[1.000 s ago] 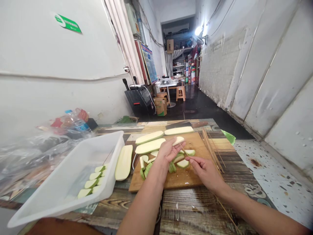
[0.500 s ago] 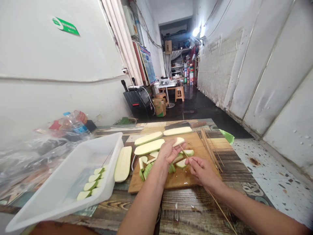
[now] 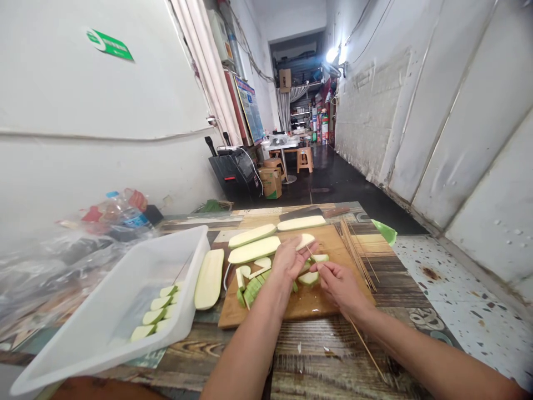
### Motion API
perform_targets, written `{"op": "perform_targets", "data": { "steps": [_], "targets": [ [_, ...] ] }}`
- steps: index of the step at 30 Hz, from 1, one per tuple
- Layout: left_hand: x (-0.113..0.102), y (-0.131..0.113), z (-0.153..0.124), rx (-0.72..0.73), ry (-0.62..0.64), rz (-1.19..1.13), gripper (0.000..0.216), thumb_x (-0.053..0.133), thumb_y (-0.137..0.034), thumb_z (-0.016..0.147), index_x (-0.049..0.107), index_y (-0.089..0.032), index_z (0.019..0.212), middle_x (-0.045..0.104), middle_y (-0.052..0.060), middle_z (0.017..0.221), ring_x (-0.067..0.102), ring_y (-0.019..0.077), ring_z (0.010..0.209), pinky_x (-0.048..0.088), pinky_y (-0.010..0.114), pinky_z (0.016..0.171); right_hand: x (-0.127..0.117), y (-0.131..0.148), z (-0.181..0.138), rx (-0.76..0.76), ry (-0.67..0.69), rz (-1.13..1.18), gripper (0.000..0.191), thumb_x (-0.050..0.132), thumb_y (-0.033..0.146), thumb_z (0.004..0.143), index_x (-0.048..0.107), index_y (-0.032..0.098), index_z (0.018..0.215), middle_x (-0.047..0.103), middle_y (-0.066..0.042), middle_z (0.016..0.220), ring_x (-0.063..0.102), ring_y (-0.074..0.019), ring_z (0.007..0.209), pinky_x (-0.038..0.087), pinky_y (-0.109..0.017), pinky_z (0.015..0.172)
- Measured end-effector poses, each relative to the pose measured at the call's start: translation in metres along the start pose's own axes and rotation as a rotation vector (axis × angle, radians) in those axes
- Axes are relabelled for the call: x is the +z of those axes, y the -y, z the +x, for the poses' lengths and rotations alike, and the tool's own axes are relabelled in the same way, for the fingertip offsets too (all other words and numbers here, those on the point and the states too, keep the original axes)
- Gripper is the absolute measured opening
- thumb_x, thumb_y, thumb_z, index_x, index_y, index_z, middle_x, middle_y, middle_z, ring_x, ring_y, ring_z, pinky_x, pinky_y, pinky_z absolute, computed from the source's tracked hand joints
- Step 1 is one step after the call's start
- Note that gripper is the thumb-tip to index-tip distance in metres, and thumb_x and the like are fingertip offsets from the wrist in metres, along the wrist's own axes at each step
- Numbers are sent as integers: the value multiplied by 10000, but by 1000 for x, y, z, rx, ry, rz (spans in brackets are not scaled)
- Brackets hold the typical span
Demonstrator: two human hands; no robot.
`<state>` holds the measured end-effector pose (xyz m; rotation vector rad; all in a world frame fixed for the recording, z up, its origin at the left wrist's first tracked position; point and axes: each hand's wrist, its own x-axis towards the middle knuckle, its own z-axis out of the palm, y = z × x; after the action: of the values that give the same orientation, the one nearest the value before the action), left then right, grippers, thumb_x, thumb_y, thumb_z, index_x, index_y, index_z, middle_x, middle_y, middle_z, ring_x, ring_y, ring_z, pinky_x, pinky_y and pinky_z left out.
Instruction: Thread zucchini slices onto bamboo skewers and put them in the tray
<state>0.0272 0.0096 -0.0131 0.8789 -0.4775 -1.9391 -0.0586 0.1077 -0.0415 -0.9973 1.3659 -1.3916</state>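
Note:
Over the wooden cutting board point(image 3: 310, 303), my left hand point(image 3: 289, 258) pinches a pale zucchini slice point(image 3: 303, 241) between thumb and fingers. My right hand point(image 3: 339, 283) is closed on a thin bamboo skewer point(image 3: 362, 343) whose tip points at that slice. The skewer's tail runs back under my right forearm. Cut zucchini pieces point(image 3: 252, 286) lie on the board around both hands, and long zucchini halves point(image 3: 254, 250) lie at its far side.
A white plastic tub point(image 3: 125, 333) at the left holds a skewer of zucchini slices point(image 3: 156, 314). One long zucchini half point(image 3: 209, 278) lies between tub and board. A bundle of skewers point(image 3: 358, 253) lies right of the board, a knife point(image 3: 308, 212) behind it. Plastic bags and bottles point(image 3: 112, 214) crowd the far left.
My right hand has moved up and left toward the left hand, bringing the skewer tip closer to the held slice. The left hand has barely shifted.

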Motion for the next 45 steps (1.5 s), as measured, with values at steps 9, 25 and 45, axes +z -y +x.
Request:
{"op": "perform_targets", "data": {
  "steps": [9,25,45],
  "targets": [
    [7,5,-8,56,16,-20,164,500,-22,860,523,-108,722,671,108,761,697,191,743,590,376,798,-5,18,0,-205,-43,-340,309,468,424,774,615,180,654,518,-2,540,444,-134,523,328,-266,527],
    [9,4,-11,-20,-16,-19,146,530,-58,869,537,-116,736,683,108,844,694,181,852,595,327,778,6,8,-1,57,55,197,351,573,555,757,524,207,762,287,127,403,182,-54,305,170,-197,328],
    [9,11,-9,-43,22,9,122,555,-55,841,519,-123,746,685,121,866,699,187,784,570,241,613,12,1,1,110,69,442,375,640,559,700,494,221,771,251,156,384,132,-34,271,142,-184,291]
  ]
}}
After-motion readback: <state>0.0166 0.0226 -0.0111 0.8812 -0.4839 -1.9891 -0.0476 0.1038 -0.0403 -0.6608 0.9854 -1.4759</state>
